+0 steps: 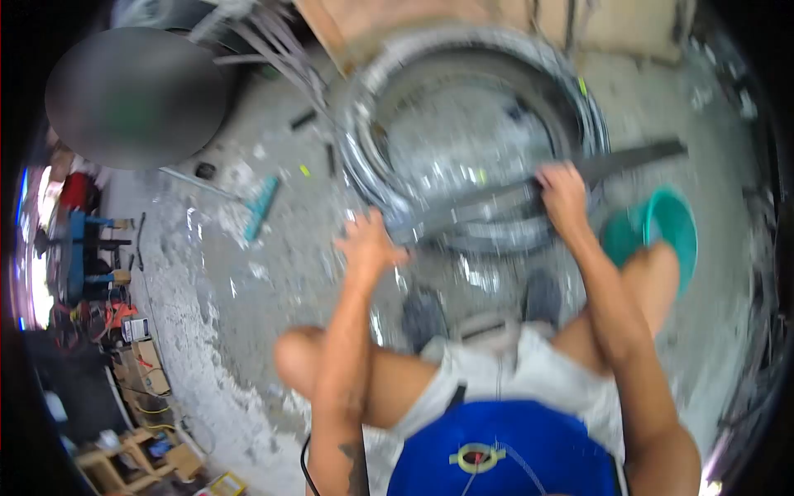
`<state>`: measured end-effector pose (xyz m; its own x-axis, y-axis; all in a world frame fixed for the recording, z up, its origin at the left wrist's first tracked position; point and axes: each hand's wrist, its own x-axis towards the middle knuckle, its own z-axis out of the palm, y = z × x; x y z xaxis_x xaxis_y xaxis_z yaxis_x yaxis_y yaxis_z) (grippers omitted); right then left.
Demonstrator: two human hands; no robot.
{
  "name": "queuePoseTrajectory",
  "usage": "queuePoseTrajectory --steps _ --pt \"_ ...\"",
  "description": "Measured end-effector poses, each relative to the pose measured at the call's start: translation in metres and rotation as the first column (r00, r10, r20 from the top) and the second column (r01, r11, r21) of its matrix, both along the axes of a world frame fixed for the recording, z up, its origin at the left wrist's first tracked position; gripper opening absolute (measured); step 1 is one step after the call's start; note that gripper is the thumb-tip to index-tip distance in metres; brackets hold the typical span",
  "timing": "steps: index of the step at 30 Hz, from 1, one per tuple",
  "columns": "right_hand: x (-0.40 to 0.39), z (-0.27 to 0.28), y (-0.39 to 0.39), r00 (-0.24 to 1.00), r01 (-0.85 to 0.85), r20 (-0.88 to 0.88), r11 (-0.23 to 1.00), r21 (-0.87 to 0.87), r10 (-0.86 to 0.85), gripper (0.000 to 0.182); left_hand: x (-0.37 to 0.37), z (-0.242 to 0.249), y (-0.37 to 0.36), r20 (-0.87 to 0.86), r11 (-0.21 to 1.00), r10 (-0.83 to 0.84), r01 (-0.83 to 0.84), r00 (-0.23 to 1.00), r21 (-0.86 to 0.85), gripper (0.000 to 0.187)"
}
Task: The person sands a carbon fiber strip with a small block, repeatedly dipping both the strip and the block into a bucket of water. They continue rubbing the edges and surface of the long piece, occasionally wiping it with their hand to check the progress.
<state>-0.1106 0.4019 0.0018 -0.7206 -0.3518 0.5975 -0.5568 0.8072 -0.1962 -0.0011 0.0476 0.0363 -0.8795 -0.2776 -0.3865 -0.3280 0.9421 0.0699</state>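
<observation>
A long dark grey strip [637, 157] lies slantwise over a large round coil [385, 66] wrapped in shiny clear film on the floor. My right hand [565, 197] has its fingers bent over the strip near its middle. Near the strip's left end is my left hand [370, 244], its fingers spread and nothing held in them. Just right of my right forearm stands a green bucket [676, 223], partly hidden behind my knee.
A teal broom head [261, 208] rests on the wet, stained floor at the left. Small dark pieces lie near the coil. Far left are a blue-framed stand [76, 256] and cardboard boxes [147, 368]. A pale panel [463, 15] stands behind the coil.
</observation>
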Motion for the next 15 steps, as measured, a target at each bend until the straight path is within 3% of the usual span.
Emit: queuePoseTrajectory --steps 1,3,4,5,6,7,8,9,11,15 --pt "0.001 0.001 0.006 0.989 0.109 0.1 0.994 0.005 -0.109 0.016 -0.002 0.0 -0.001 0.015 1.0 0.004 -0.005 1.0 0.016 0.105" --pt "0.019 0.005 -0.038 0.967 0.247 0.077 0.968 -0.041 -0.244 0.015 -0.002 0.006 0.002 0.026 1.0 0.007 -0.006 1.0 -0.002 0.103" --pt "0.028 0.002 -0.07 0.961 0.215 0.19 0.975 -0.05 -0.202 0.016 -0.002 0.009 0.001 0.034 1.0 0.008 -0.008 0.999 0.008 0.102" --pt "0.041 -0.016 -0.105 0.967 0.119 0.245 0.978 -0.174 -0.074 0.016 -0.004 0.013 0.002 0.05 1.0 0.016 -0.017 0.999 0.013 0.101" --pt "0.056 -0.021 -0.142 0.982 -0.019 0.18 0.982 -0.188 0.054 0.014 -0.005 0.016 0.002 0.08 1.0 0.016 -0.018 0.997 0.019 0.101" --pt "0.074 -0.007 -0.173 0.964 -0.086 0.235 0.98 -0.178 0.127 0.014 -0.002 0.015 0.003 0.065 1.0 0.008 -0.008 0.998 0.005 0.101" --pt "0.086 -0.003 -0.191 0.972 -0.127 0.173 0.974 -0.186 0.16 0.014 -0.001 0.014 0.004 0.06 1.0 0.013 -0.014 0.998 0.012 0.1" --pt "0.078 -0.001 -0.185 0.975 -0.114 0.165 0.973 -0.2 0.148 0.014 -0.003 0.016 0.002 0.055 1.0 0.014 -0.015 0.998 0.019 0.1" --pt "0.061 -0.004 -0.144 0.92 -0.294 0.195 0.929 -0.224 0.339 0.016 -0.001 0.014 0.001 0.067 1.0 0.009 -0.011 0.998 0.023 0.099" --pt "0.011 0.018 -0.015 0.984 0.075 0.163 0.997 -0.021 -0.07 0.009 -0.005 0.012 0.0 0.068 0.999 0.018 -0.021 0.998 0.05 0.099"
